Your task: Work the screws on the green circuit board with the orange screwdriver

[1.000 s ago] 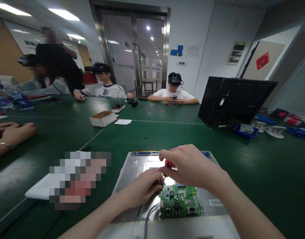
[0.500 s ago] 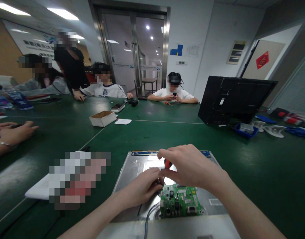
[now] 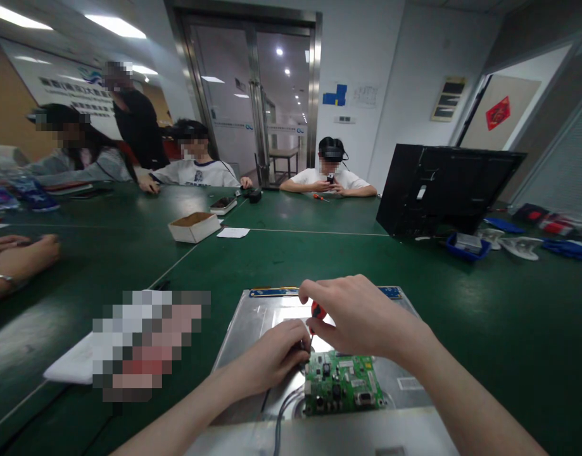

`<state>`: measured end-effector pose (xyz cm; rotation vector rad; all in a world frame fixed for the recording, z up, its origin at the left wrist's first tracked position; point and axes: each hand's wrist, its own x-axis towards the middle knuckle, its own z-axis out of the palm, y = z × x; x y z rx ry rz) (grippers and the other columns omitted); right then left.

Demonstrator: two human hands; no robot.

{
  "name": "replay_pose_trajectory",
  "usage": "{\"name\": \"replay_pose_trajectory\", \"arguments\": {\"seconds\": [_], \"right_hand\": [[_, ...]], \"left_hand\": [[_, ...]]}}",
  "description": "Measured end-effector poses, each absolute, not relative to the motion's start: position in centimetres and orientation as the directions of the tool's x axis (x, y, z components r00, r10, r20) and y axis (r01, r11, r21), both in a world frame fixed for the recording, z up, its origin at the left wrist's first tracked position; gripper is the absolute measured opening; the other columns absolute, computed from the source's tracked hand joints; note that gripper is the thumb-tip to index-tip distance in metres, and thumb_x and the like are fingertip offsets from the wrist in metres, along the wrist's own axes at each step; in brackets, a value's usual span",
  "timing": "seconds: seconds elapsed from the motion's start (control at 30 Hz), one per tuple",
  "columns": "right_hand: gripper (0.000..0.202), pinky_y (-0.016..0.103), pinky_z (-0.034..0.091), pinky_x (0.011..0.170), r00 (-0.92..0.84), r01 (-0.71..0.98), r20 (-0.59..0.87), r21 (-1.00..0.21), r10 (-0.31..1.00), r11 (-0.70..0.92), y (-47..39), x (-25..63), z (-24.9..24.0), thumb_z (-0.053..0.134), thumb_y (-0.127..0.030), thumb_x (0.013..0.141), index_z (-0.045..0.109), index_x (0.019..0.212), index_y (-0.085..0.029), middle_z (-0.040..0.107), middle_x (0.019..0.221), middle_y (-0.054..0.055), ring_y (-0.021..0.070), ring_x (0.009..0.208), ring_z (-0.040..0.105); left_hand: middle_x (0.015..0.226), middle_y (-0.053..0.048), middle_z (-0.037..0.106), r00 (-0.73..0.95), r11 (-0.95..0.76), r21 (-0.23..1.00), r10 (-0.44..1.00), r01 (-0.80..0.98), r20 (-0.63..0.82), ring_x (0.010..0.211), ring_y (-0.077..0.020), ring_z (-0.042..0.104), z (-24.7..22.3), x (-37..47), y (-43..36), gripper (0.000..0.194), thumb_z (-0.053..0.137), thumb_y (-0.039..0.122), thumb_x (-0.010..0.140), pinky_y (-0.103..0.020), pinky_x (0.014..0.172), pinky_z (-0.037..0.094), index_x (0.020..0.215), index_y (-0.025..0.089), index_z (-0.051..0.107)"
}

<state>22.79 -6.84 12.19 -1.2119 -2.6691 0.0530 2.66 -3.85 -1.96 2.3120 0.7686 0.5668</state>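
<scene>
My right hand (image 3: 366,316) is closed around the red and black handle of a screwdriver (image 3: 318,310). The shaft points down at the upper left corner of a green circuit board (image 3: 341,383). Beside that shaft, my left hand (image 3: 274,358) has its fingertips pinched together at the board's corner; what they hold, if anything, is hidden. Beneath both hands lies a silver metal display panel (image 3: 240,332), with a narrow blue circuit strip (image 3: 274,292) along its far edge. Grey cables (image 3: 280,415) curve away from the board's left side.
An open white box (image 3: 194,229) and a paper slip (image 3: 233,233) lie farther back on the green table (image 3: 291,256). A black monitor casing (image 3: 442,190) stands at the right, near a blue tray (image 3: 467,248). Several people sit or stand around the table; a co-worker's hands (image 3: 29,256) are at left.
The view shifts slightly. Both my hands keep nearly the same place, and the screwdriver's shaft shows more clearly now. The standing person at the back left has turned.
</scene>
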Motion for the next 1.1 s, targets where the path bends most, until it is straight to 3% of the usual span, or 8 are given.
{"name": "replay_pose_trajectory", "arguments": {"seconds": [0.47,0.67,1.1], "right_hand": [[0.014,0.028,0.023,0.052,-0.623,0.761,0.204,-0.066,0.755,0.646,-6.6,22.5,11.8,0.066,-0.033,0.092,0.058,0.093,-0.021,0.074,0.080,0.001,0.0169,0.065,0.065],[0.016,0.028,0.026,0.053,-0.632,0.747,0.185,-0.113,0.753,0.655,-6.8,22.5,11.9,0.063,-0.021,0.088,0.057,0.103,-0.019,0.074,0.091,0.003,0.0173,0.071,0.065],[0.015,0.028,0.029,0.058,-0.586,0.768,0.207,-0.168,0.783,0.619,-6.8,23.6,13.1,0.066,-0.024,0.090,0.059,0.103,-0.021,0.075,0.092,0.001,0.0175,0.076,0.067]], "left_hand": [[0.098,-0.005,0.065,0.751,-0.641,0.666,0.635,0.381,0.181,0.093,-0.0223,0.058,-1.5,2.7,-3.7,0.014,0.053,0.008,0.085,-0.032,0.080,0.048,0.088,0.019,0.061],[0.100,-0.006,0.065,0.769,-0.646,0.676,0.613,0.355,0.183,0.094,-0.0232,0.058,-1.7,2.6,-3.5,0.014,0.055,0.010,0.087,-0.034,0.082,0.049,0.094,0.019,0.063],[0.093,-0.004,0.063,0.751,-0.635,0.649,0.644,0.419,0.146,0.087,-0.0212,0.056,-0.1,2.8,-4.4,0.010,0.054,0.011,0.087,-0.031,0.077,0.045,0.090,0.020,0.059]]}}
